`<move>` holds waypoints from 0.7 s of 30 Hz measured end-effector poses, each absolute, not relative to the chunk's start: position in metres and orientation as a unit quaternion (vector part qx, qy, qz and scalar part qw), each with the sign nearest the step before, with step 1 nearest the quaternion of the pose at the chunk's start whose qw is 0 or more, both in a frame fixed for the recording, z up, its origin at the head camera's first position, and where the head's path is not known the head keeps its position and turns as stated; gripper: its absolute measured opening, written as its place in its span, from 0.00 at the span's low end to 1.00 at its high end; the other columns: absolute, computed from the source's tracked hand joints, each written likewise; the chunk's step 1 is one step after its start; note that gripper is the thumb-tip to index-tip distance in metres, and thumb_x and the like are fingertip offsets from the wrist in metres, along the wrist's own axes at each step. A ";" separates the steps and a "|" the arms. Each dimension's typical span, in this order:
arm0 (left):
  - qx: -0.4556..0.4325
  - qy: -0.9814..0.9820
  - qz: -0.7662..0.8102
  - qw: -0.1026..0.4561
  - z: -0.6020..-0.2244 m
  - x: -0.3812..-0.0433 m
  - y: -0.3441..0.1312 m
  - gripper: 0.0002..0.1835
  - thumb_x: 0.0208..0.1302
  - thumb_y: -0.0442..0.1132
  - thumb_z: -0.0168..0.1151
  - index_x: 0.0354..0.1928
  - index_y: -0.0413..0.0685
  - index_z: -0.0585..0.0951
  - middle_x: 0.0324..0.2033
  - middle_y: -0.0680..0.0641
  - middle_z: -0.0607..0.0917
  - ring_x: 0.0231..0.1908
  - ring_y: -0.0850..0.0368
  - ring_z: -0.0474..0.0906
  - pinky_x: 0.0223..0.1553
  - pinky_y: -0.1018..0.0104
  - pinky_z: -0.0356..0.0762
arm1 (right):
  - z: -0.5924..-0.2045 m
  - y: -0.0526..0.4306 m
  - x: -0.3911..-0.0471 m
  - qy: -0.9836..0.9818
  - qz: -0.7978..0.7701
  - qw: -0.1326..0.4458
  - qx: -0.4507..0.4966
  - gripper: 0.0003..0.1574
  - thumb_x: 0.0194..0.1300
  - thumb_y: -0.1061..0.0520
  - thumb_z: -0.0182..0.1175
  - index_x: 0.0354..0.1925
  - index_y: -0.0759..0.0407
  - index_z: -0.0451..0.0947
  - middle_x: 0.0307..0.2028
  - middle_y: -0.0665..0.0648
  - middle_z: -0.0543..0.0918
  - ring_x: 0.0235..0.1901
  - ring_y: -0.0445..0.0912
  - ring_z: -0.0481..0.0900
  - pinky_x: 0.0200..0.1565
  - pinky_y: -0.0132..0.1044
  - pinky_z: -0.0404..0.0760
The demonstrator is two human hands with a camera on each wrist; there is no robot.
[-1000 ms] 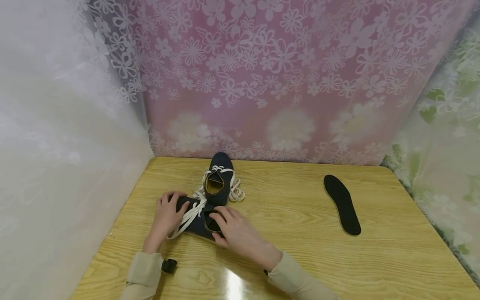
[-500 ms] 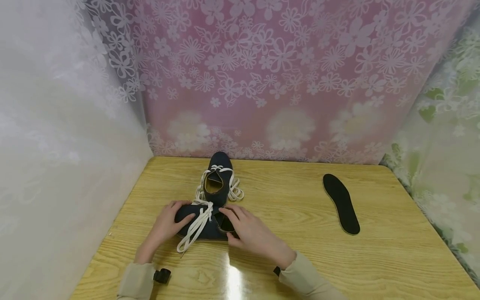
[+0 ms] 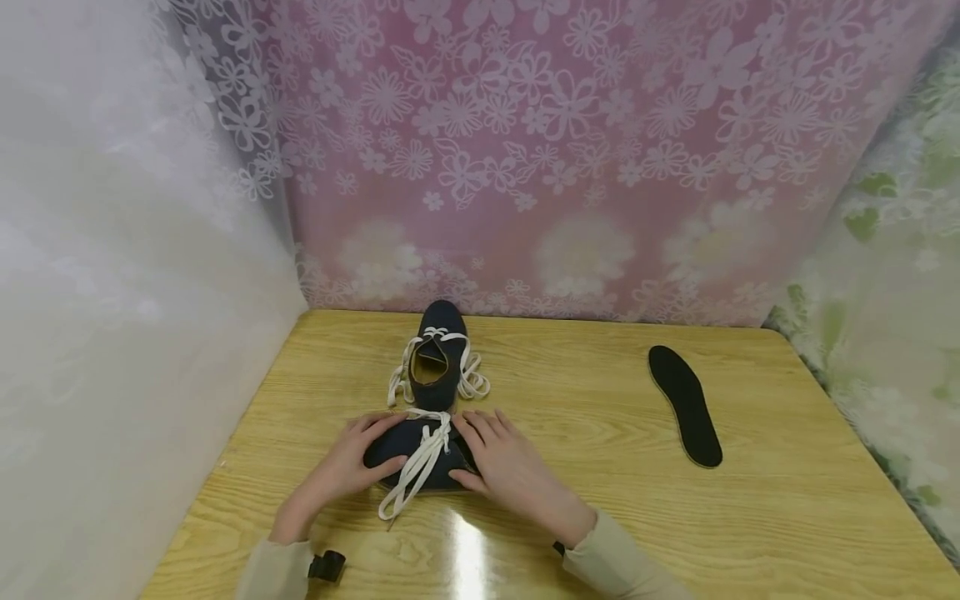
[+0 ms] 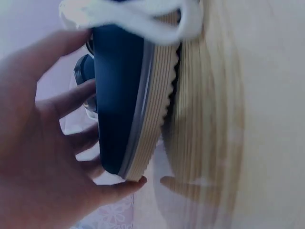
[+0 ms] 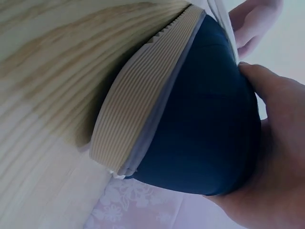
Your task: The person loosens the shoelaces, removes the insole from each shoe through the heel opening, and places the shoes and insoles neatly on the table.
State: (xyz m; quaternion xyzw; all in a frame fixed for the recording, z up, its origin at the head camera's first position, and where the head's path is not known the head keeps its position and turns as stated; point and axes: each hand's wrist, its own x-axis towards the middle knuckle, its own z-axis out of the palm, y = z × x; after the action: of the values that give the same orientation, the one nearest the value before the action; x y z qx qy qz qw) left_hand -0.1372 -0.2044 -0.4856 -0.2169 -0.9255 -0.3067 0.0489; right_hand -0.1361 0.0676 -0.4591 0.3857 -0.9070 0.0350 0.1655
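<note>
A navy canvas shoe (image 3: 396, 442) lies crosswise near the front of the table, toe to the left and heel to the right. My left hand (image 3: 345, 468) holds its toe end, fingers on the far side and thumb on the near side; in the left wrist view the thumb tip meets the ribbed pale sole (image 4: 155, 90). Around the heel and opening curls my right hand (image 3: 517, 471), covering much of the opening. White laces (image 3: 422, 468) trail loosely over the shoe's near side. In the right wrist view, the blue heel (image 5: 205, 109) sits against the palm.
Behind it, a matching shoe (image 3: 442, 318) points away, its white laces spread on both sides. A black insole (image 3: 684, 404) lies at the right of the wooden table (image 3: 570, 400). Floral curtains (image 3: 480, 167) border the back and sides.
The near shoe has turned from a slant to crosswise and shifted right and closer, both hands moving with it. Its laces now hang towards the near edge. The far shoe and insole stay put.
</note>
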 end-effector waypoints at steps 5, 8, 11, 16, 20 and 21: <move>-0.238 -0.915 -0.326 0.021 -0.483 -0.133 -0.201 0.40 0.50 0.60 0.66 0.66 0.61 0.65 0.60 0.45 0.68 0.59 0.42 0.64 0.52 0.43 0.67 | -0.457 0.074 -0.135 -0.909 0.030 0.166 0.382 0.44 0.61 0.33 0.52 0.65 0.58 0.61 0.57 0.59 0.72 0.57 0.53 0.71 0.61 0.50 0.63; -0.229 -0.917 -0.326 0.013 -0.481 -0.133 -0.198 0.42 0.48 0.62 0.67 0.66 0.62 0.65 0.61 0.45 0.67 0.59 0.42 0.63 0.52 0.43 0.67 | -0.456 0.075 -0.135 -0.910 0.030 0.164 0.379 0.43 0.61 0.34 0.52 0.65 0.58 0.62 0.57 0.58 0.72 0.57 0.52 0.71 0.61 0.50 0.64; -0.213 -0.921 -0.326 0.005 -0.481 -0.133 -0.194 0.43 0.46 0.62 0.67 0.66 0.63 0.65 0.61 0.46 0.67 0.60 0.43 0.63 0.53 0.43 0.67 | -0.457 0.077 -0.136 -0.911 0.035 0.164 0.376 0.43 0.60 0.34 0.53 0.64 0.58 0.63 0.56 0.57 0.73 0.55 0.51 0.71 0.59 0.49 0.67; -0.204 -0.925 -0.320 0.006 -0.480 -0.133 -0.187 0.43 0.44 0.63 0.68 0.65 0.65 0.66 0.60 0.47 0.69 0.59 0.44 0.65 0.54 0.45 0.67 | -0.459 0.082 -0.140 -0.912 0.049 0.163 0.375 0.42 0.58 0.36 0.55 0.63 0.58 0.64 0.54 0.57 0.73 0.53 0.51 0.72 0.57 0.46 0.69; -0.201 -0.930 -0.307 0.013 -0.482 -0.134 -0.180 0.43 0.44 0.65 0.67 0.65 0.66 0.66 0.59 0.48 0.70 0.58 0.46 0.66 0.54 0.47 0.68 | -0.458 0.089 -0.142 -0.912 0.052 0.159 0.374 0.41 0.57 0.37 0.56 0.62 0.57 0.65 0.54 0.56 0.73 0.54 0.50 0.71 0.59 0.47 0.68; -0.201 -0.931 -0.306 0.015 -0.482 -0.134 -0.177 0.43 0.43 0.65 0.67 0.65 0.66 0.66 0.59 0.48 0.70 0.58 0.46 0.67 0.54 0.48 0.68 | -0.458 0.090 -0.142 -0.913 0.052 0.158 0.373 0.41 0.57 0.37 0.57 0.62 0.58 0.65 0.54 0.56 0.73 0.54 0.50 0.71 0.59 0.48 0.67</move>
State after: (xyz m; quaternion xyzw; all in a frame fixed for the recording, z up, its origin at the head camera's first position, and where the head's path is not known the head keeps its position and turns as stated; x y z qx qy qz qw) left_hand -0.1342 -0.1774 -0.4825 -0.2007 -0.9306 -0.3057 0.0150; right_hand -0.1421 0.0904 -0.4580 0.3732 -0.9127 0.0519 0.1579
